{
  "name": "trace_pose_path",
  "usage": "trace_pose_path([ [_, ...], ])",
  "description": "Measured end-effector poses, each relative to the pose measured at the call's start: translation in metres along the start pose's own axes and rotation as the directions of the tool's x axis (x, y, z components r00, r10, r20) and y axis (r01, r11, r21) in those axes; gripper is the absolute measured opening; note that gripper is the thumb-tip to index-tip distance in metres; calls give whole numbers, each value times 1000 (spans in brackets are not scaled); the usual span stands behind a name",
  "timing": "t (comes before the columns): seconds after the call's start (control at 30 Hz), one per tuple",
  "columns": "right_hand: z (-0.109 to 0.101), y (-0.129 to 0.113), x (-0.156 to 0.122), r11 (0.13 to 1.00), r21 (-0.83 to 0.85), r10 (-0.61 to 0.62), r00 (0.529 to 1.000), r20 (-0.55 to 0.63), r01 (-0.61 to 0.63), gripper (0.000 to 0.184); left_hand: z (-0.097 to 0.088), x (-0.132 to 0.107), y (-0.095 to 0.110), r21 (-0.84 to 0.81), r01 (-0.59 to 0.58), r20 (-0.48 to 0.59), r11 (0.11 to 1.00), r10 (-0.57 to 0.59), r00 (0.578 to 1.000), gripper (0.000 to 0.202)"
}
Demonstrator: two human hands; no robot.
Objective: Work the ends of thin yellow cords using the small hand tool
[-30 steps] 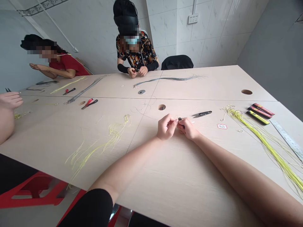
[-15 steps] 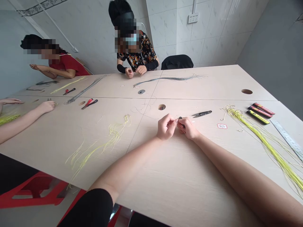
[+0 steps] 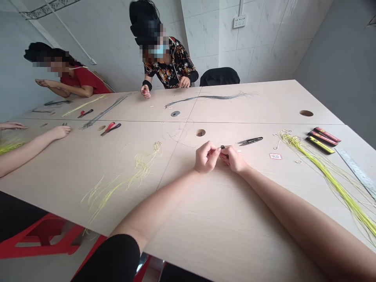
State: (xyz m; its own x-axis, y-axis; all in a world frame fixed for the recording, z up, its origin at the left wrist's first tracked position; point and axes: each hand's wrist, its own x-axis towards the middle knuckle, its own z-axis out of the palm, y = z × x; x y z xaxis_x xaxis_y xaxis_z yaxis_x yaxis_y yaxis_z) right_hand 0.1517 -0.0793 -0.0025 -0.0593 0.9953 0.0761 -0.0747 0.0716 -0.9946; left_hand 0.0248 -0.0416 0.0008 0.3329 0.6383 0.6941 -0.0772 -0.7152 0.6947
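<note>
My left hand [image 3: 206,157] and my right hand [image 3: 233,158] meet above the table, fingertips almost touching. A small black object [image 3: 222,147] pokes out of the right hand's closed fingers; its kind is mostly hidden. The left thumb and forefinger are pinched, and whatever lies between them is too small to make out. A thin curved bit shows just above the fingertips. Black thread snips [image 3: 251,141] lie just beyond the right hand. To the right is a bundle of yellow line with hooks [image 3: 319,162]; left of my hands lies a looser bunch of yellow hooked line [image 3: 141,166].
Small red and yellow packs [image 3: 323,137], a steel ruler [image 3: 355,168] and a printed label [image 3: 275,156] lie at right. Round holes pierce the table [image 3: 200,132]. Red-handled pliers [image 3: 110,129] lie left, near a neighbour's hand [image 3: 61,132]. Two people sit opposite with grey line bundles [image 3: 205,98].
My hands hold nearly the same place and pinch. Across the table, the person in the patterned shirt has moved their hands apart and leaned over.
</note>
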Motion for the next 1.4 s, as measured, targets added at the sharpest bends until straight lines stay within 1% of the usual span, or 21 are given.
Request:
trace_pose_path([
  [0.2,1,-3,-1,1000,14,6,1000,-15,-6,32,0,0,-1,-17,-10,4,1000,10,1000,27],
  [0.33,2,-3,-1,1000,6,-22,1000,-22,22,32,0,0,-1,-36,-7,9,999,7,1000,27],
  [0.53,-1,6,1,993,115,-19,999,-48,25,35,0,-1,-2,-20,20,5,1000,-20,1000,29],
  [0.63,-2,5,2,980,184,-55,992,-116,75,37,0,0,-1,-18,20,1,1000,-20,1000,29],
  [0.77,-2,0,1,960,257,-42,964,-261,111,20,0,0,1,-20,26,-13,999,-26,1000,27],
  [0.83,-3,-1,1,959,259,-35,957,-286,112,19,0,1,1,-21,35,-22,999,-36,999,27],
  [1.07,-5,5,3,974,190,-66,957,-284,123,27,0,2,1,4,68,-28,998,-68,997,28],
  [1.27,-3,3,2,982,146,-73,957,-280,117,28,0,2,-1,29,88,-28,996,-87,996,27],
  [1.4,-3,4,2,982,135,-93,955,-282,135,27,0,2,-1,14,81,-26,997,-81,996,25],
])
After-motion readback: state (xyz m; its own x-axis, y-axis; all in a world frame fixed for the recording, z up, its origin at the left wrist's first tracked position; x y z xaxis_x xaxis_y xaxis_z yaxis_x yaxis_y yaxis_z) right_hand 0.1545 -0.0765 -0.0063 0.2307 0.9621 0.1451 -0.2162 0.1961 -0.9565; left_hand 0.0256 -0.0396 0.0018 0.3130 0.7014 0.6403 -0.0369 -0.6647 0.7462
